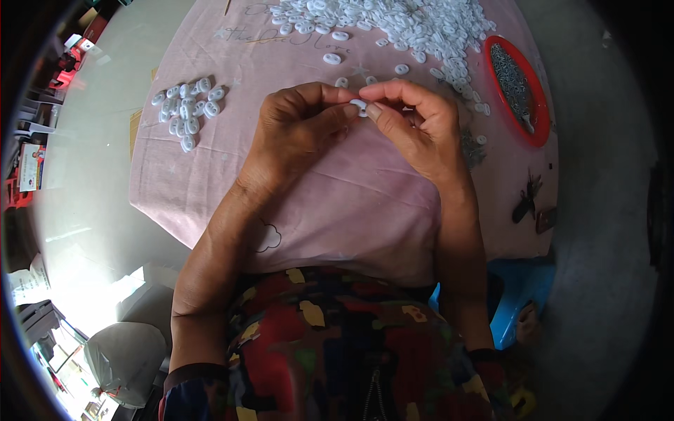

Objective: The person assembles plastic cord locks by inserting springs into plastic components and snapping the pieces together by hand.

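Note:
Between the fingertips of both my hands is a small white oval plastic piece (360,105), held just above the pink cloth. My left hand (298,126) pinches its left end with thumb and forefinger. My right hand (418,119) grips the other end the same way; whether a smaller part is in those fingers too is hidden. Beyond my hands a big heap of similar white oval pieces (400,28) spreads over the far side of the table. To the left lies a small group of white pieces (187,107) that show dark spots.
A red oval tray (539,130) of small metal parts stands at the right. Dark-handled pliers (525,202) lie near the right edge, beside a dark flat object (546,220). The pink tablecloth (351,203) covers the table. A blue stool (523,295) is below right, a tied bag (126,358) lower left.

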Available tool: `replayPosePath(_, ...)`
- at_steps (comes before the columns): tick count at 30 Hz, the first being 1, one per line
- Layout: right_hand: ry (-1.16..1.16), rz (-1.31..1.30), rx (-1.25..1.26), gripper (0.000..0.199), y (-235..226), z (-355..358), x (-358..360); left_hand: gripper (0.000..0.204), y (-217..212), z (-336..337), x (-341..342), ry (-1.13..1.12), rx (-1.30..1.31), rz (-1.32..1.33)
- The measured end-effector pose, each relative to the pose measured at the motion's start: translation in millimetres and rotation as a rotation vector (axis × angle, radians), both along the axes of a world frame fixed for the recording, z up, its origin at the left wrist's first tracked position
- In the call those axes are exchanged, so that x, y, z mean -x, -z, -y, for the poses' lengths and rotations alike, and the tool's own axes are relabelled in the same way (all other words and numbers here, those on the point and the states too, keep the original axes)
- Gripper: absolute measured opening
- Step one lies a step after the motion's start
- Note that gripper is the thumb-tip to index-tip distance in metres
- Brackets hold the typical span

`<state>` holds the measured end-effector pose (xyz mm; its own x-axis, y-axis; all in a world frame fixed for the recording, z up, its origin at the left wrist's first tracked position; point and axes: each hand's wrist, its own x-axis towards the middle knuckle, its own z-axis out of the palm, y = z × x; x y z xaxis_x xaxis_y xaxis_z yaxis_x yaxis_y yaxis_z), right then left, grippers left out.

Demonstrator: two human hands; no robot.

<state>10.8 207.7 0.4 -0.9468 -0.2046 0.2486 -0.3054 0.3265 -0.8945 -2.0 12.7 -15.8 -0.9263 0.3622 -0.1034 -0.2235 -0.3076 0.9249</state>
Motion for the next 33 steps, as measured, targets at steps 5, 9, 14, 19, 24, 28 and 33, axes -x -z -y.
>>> replayPosePath(5,0.044,0.048,-0.130,0.017,-13,-3,9,0.014,-15,32,8,-0.031,0.032,0.098)
replayPosePath(9,-0.187,-0.055,-0.632,0.019,-28,10,17,0.012,-5,52,11,-0.100,-0.038,0.090)
replayPosePath(14,-0.186,-0.243,-0.750,0.014,-8,9,15,0.018,-16,50,4,0.002,-0.185,0.220)
replayPosePath(19,-0.077,-0.026,-0.467,0.010,-7,13,9,0.024,-14,45,0,0.044,-0.279,0.319)
replayPosePath(24,0.011,-0.004,-0.232,0.008,-11,14,9,0.021,-3,34,2,0.037,-0.163,0.222)
replayPosePath(28,0.121,0.001,-0.037,0.009,6,-4,14,0.018,10,10,11,-0.081,0.226,-0.242)
replayPosePath(33,0.150,0.018,0.063,0.009,11,-20,12,0.018,0,3,7,-0.103,0.512,-0.398)
